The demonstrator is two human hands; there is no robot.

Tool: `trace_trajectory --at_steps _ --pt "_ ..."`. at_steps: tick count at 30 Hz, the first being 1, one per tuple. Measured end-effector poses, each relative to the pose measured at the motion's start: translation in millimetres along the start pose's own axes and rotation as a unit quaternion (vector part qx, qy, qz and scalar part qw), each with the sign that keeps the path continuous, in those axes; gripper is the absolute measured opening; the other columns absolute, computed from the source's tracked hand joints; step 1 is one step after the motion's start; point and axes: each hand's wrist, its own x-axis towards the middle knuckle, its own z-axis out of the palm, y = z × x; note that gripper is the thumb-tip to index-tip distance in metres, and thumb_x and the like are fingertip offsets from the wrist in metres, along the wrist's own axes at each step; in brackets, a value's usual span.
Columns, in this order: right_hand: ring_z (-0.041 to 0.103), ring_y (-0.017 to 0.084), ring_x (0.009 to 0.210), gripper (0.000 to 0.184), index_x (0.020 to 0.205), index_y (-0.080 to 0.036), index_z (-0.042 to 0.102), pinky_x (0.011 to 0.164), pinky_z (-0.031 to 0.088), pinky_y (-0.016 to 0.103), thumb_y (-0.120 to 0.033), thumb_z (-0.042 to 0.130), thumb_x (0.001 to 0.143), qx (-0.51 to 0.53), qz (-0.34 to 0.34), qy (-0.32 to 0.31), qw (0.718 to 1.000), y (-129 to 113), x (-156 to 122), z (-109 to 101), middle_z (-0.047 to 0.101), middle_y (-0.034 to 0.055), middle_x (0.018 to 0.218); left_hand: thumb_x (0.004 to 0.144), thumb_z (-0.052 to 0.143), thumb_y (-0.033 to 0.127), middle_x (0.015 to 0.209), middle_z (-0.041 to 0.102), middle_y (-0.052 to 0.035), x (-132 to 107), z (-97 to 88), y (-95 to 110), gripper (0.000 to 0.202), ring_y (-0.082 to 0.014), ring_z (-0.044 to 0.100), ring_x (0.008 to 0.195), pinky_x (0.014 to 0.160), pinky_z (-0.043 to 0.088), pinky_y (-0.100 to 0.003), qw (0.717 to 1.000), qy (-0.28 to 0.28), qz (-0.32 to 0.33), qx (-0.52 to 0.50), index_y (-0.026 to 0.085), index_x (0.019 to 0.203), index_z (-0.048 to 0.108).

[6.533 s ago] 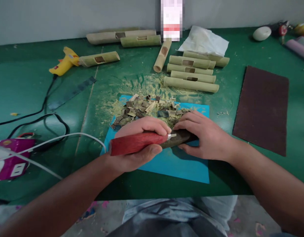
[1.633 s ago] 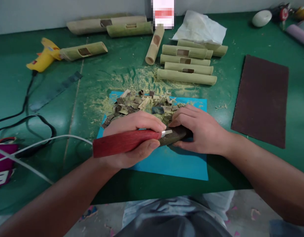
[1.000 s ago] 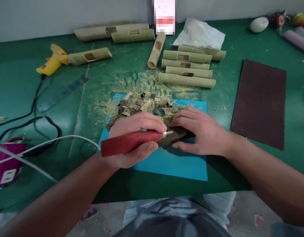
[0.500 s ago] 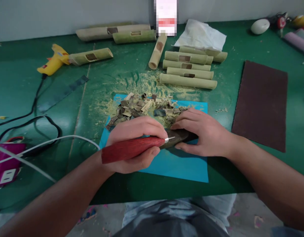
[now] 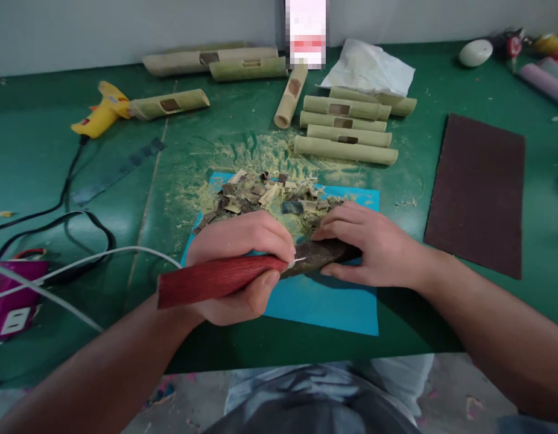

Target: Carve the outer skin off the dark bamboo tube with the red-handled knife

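My left hand point(image 5: 242, 253) is closed around the red wooden handle point(image 5: 215, 280) of an awl, its thin metal tip point(image 5: 299, 260) pointing right over a dark brown piece of bamboo point(image 5: 317, 255). Whether the tip touches the surface I cannot tell. My right hand point(image 5: 373, 244) grips the right part of that dark piece, with the thumb on the near side and the fingers on the far side. Both hands are over a blue sheet point(image 5: 324, 307). Beyond them lies a heap of bamboo chips and shavings point(image 5: 256, 193).
Several cut bamboo tubes point(image 5: 346, 150) lie at the back, a white tissue point(image 5: 369, 69) beside them. A yellow glue gun point(image 5: 102, 114) is at the left, near cables and a magenta box point(image 5: 16, 295). A dark brown sheet point(image 5: 478, 193) lies right, a white mouse point(image 5: 475, 54) behind it.
My left hand and the awl have drawn back to the left, so more of the dark bamboo piece shows. My right hand stays almost in place, still holding it.
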Motion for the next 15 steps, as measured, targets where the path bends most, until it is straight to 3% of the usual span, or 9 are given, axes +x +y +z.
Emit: trace_trajectory --at_steps 10,15 --pt "0.065 0.024 0.097 0.030 0.110 -0.017 0.069 0.084 0.051 0.038 -0.039 0.075 0.090 0.014 0.010 -0.008 1.000 -0.5 0.1 0.6 0.073 0.0107 0.106 0.089 0.065 0.018 0.085 0.079 -0.0055 -6.3 6.2 -1.7 0.007 -0.0184 0.076 0.075 0.068 0.063 -0.033 0.999 0.028 0.031 -0.012 0.022 0.093 0.069" --pt "0.065 0.025 0.098 0.029 0.110 -0.018 0.068 0.083 0.051 0.038 -0.039 0.074 0.090 0.015 0.015 -0.012 1.000 0.1 -0.1 0.3 0.073 0.0100 0.106 0.093 0.066 0.027 0.086 0.079 -0.0058 -7.5 5.8 -6.3 0.005 -0.0192 0.076 0.074 0.064 0.064 -0.034 0.998 0.027 0.053 -0.020 0.024 0.096 0.069"
